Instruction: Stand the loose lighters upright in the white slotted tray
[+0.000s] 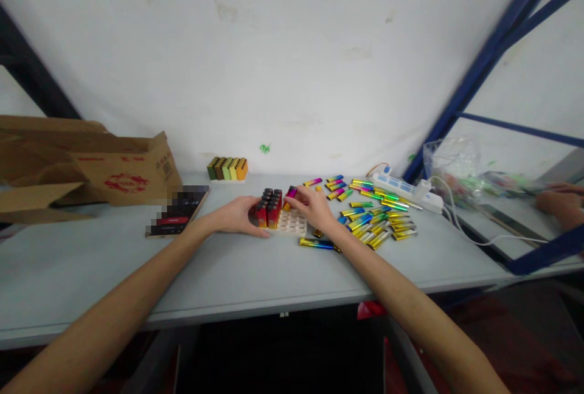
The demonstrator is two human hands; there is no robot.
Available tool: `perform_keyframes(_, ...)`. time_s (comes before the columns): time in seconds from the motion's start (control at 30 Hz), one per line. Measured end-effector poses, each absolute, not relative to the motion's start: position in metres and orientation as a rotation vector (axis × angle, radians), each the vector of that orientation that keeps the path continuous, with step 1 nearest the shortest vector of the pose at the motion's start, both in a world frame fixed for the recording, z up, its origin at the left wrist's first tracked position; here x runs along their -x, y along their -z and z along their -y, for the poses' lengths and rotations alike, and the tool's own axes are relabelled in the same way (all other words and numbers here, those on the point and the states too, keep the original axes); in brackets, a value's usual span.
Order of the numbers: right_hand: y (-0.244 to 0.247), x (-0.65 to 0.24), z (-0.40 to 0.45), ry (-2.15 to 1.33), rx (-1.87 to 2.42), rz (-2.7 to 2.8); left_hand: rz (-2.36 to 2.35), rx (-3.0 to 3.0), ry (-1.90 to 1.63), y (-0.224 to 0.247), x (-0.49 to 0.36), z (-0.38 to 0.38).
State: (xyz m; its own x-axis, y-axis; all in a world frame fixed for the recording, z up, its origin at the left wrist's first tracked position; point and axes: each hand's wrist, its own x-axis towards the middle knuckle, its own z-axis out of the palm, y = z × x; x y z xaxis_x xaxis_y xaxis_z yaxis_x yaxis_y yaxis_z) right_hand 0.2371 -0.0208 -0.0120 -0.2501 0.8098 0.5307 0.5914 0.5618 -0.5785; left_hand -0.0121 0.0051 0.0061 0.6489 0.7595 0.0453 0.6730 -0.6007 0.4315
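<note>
A white tray (294, 224) with rows of holes sits between my hands. Red lighters (269, 208) with black tops stand upright in its left part, while holes show in its right part. My left hand (241, 214) curves around the tray's left end, thumb stretched along the front corner and fingers behind, spread apart. Between the fingertips of my right hand (312, 205) is a shiny purple-and-yellow lighter (291, 194), held above the tray just right of the red ones. Loose metallic lighters (360, 222) in gold, blue, green and purple lie scattered beside my right hand.
Another block of upright lighters (228, 169), green to orange, stands by the wall. An open cardboard box (128, 169) and a dark flat package (180, 214) are at left. A power strip (408, 190), a blue rack post (474, 72) and another person's hand (559, 205) are at right.
</note>
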Motion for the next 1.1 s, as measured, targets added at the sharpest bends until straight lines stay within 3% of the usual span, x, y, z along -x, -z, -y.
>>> perform_keyframes(0.57,-0.002,-0.269,0.017,-0.337,1.066,2.174,-1.146,-2.5,-0.313,-0.01,0.011,-0.004)
perform_keyframes(0.77,0.006,-0.31,-0.001,-0.008,1.519,2.124,-1.156,-2.463,-0.364,-0.007,0.011,-0.007)
perform_keyframes(1.1,0.016,-0.301,0.005,0.098,1.984,2.031,-1.135,-2.454,-0.364,-0.005,0.01,-0.007)
